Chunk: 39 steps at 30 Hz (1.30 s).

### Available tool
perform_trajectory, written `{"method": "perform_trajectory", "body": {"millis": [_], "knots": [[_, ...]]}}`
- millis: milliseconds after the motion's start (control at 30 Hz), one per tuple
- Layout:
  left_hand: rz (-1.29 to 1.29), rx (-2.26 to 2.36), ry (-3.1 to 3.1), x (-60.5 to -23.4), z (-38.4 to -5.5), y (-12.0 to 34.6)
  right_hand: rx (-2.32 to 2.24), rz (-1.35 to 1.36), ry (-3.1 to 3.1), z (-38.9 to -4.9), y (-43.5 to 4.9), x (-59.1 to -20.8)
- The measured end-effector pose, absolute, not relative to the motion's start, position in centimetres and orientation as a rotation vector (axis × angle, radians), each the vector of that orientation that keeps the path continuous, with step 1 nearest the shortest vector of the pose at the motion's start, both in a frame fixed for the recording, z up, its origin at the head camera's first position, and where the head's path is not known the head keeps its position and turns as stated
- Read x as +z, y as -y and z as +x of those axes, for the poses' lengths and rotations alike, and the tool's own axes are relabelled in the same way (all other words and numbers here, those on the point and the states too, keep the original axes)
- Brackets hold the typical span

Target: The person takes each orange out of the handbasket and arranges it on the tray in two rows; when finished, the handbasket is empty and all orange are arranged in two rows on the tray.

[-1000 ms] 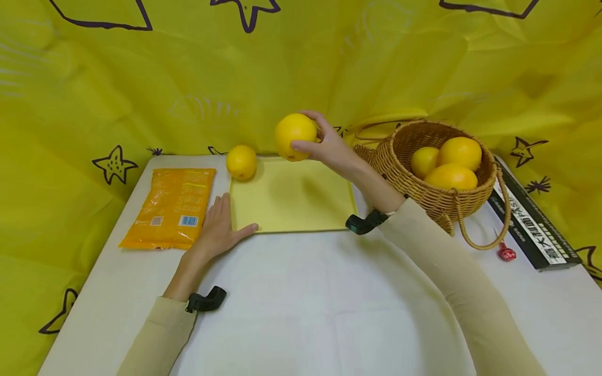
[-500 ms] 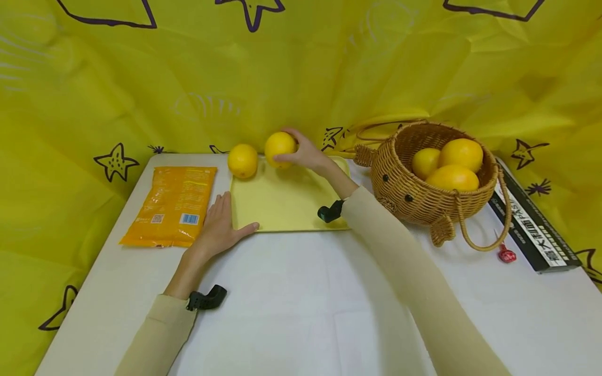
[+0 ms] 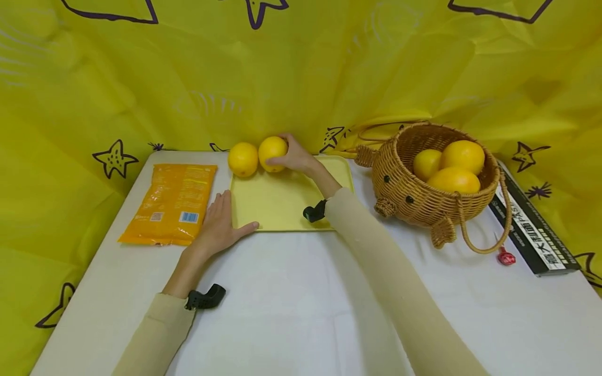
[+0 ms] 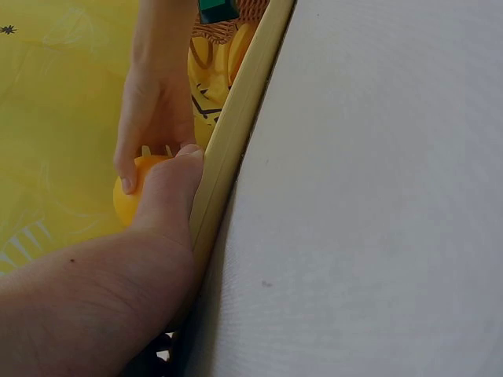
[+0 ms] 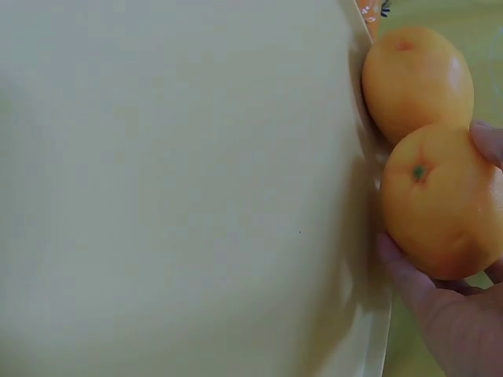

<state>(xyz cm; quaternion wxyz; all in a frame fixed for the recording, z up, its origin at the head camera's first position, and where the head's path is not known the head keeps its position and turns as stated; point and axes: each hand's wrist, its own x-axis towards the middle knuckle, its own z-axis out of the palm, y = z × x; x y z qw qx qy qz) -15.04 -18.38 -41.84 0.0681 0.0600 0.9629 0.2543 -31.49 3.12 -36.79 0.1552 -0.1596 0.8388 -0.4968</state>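
My right hand (image 3: pixel 297 156) grips an orange (image 3: pixel 271 154) at the back edge of the yellow tray (image 3: pixel 291 203), thumb on the near side. A second orange (image 3: pixel 243 160) sits close beside it at the tray's back left corner; in the right wrist view the held orange (image 5: pixel 440 200) overlaps the other orange (image 5: pixel 416 78). My left hand (image 3: pixel 217 225) lies at the tray's front left corner, fingers straight along the left side and thumb along the front edge. In the left wrist view the left thumb (image 4: pixel 169 192) partly covers the held orange (image 4: pixel 126 203).
On the right stands a wicker basket (image 3: pixel 423 201) with an animal face, holding 3 yellow fruits (image 3: pixel 453 179). Beside it lie a long black and white box (image 3: pixel 536 230) and a small red-wrapped item (image 3: pixel 506 256). An orange packet (image 3: pixel 171 203) lies left of the tray. Yellow cloth (image 3: pixel 301 68) hangs behind.
My right hand has carried the orange left and down from above the tray to beside the other orange. The left hand keeps its place at the tray's corner.
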Motion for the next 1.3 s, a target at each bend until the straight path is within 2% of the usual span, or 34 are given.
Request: {"method": "perform_trajectory", "body": {"millis": [1100, 1300], "knots": [[0.190, 0.761, -2.897, -41.5, -15.0, 18.2, -1.272, -0.527, -2.459, -31.1, -2.9, -36.7], [0.191, 0.763, -2.899, -41.4, -14.8, 18.2, -1.262, -0.586, -2.523, -29.6, -4.1, -35.0]]}}
